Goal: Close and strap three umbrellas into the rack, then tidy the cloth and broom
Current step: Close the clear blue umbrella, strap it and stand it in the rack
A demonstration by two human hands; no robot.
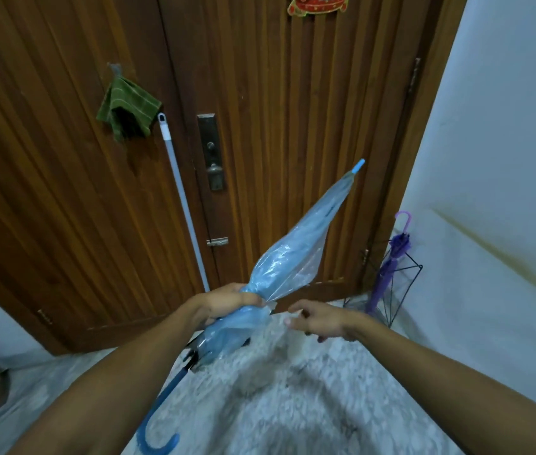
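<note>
A closed, translucent blue umbrella [296,251] points up and right toward the door, its curved blue handle low between my arms. My left hand [227,303] is shut around its gathered canopy near the middle. My right hand [319,318] hovers just right of it, fingers spread, holding nothing. A purple umbrella [391,267] stands closed in the black wire rack [404,290] by the right wall. A green striped cloth [127,110] hangs on a hook on the door. The broom handle [181,195], pale grey, leans against the door; its head is hidden behind my left hand.
A brown wooden double door [276,110] with a metal lock plate [212,152] fills the back. White walls stand at both sides. The floor [309,399] is pale speckled stone. A brown object sits at the far left edge.
</note>
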